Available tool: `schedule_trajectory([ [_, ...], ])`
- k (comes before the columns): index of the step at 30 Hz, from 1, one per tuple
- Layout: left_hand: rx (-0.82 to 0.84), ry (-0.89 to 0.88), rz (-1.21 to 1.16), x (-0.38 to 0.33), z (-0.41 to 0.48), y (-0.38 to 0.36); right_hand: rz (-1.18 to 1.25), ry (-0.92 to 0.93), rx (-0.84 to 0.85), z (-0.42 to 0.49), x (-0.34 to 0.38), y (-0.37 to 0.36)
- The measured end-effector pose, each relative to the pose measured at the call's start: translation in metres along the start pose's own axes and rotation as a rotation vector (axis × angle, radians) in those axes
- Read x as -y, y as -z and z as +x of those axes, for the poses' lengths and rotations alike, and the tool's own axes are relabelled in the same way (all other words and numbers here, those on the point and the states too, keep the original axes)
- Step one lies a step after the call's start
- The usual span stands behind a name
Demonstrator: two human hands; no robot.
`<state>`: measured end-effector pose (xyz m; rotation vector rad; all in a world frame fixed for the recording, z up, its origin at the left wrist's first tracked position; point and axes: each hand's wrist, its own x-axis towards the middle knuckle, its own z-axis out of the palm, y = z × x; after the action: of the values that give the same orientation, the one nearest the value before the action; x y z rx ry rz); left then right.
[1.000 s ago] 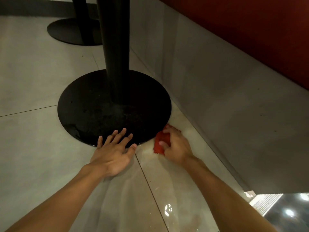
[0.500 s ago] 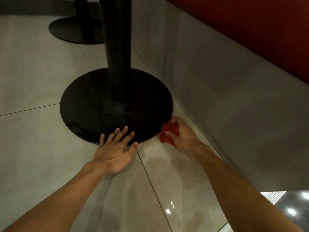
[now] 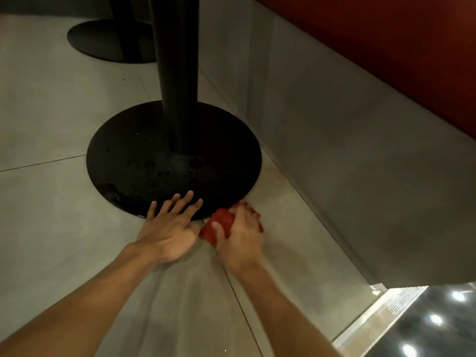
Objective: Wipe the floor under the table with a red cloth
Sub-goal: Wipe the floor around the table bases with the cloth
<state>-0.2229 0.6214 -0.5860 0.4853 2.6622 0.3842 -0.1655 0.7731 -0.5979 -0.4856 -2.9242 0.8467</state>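
A bunched red cloth (image 3: pixel 222 224) lies on the grey tiled floor (image 3: pixel 51 215) at the near rim of a round black table base (image 3: pixel 144 161). My right hand (image 3: pixel 240 240) is closed over the cloth and presses it down; most of the cloth is hidden under the fingers. My left hand (image 3: pixel 171 226) rests flat, fingers spread, with the palm on the floor and the fingertips on the base's edge. The two hands are close together, nearly touching. A thick black post (image 3: pixel 179 73) rises from the base.
A grey wall panel (image 3: pixel 334 124) runs along the right, red above it. A second black table base (image 3: pixel 108 42) stands farther back. A shiny dark surface with a ribbed metal strip (image 3: pixel 381 318) is at the bottom right. The floor near my arms looks wet.
My right hand has pulled the cloth back toward me and to the left along the base's rim, ending beside my left hand. The left hand has stayed planted.
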Motion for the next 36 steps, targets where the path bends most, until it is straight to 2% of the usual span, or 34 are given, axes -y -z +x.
schedule_trajectory([
  [6,0.053,-0.010,-0.083,0.006,0.002,0.009,0.076,0.024,0.058,-0.032,0.026,-0.021],
  [11,0.051,-0.026,-0.165,0.006,-0.001,0.013,0.181,0.215,0.249,-0.038,0.023,-0.002],
  [14,0.055,-0.032,-0.167,0.007,0.001,0.012,0.362,0.232,0.346,-0.019,0.009,0.028],
  [18,0.033,-0.039,-0.167,0.008,0.002,0.008,0.461,0.207,0.170,0.034,-0.020,0.065],
  [22,0.022,-0.041,-0.163,0.008,0.003,0.006,0.084,0.353,-0.107,0.113,-0.042,0.080],
  [26,0.005,-0.046,-0.137,0.011,0.003,0.004,-0.419,0.383,-0.041,0.164,-0.042,0.073],
  [28,-0.004,-0.053,-0.134,0.011,0.002,0.004,-0.627,0.332,0.018,0.170,-0.034,0.066],
  [31,-0.018,-0.053,-0.130,0.010,0.000,0.004,-0.707,0.241,0.135,0.173,-0.030,0.056],
  [36,-0.025,-0.047,-0.140,0.010,0.001,0.004,-0.656,0.123,0.267,0.174,-0.037,0.057],
])
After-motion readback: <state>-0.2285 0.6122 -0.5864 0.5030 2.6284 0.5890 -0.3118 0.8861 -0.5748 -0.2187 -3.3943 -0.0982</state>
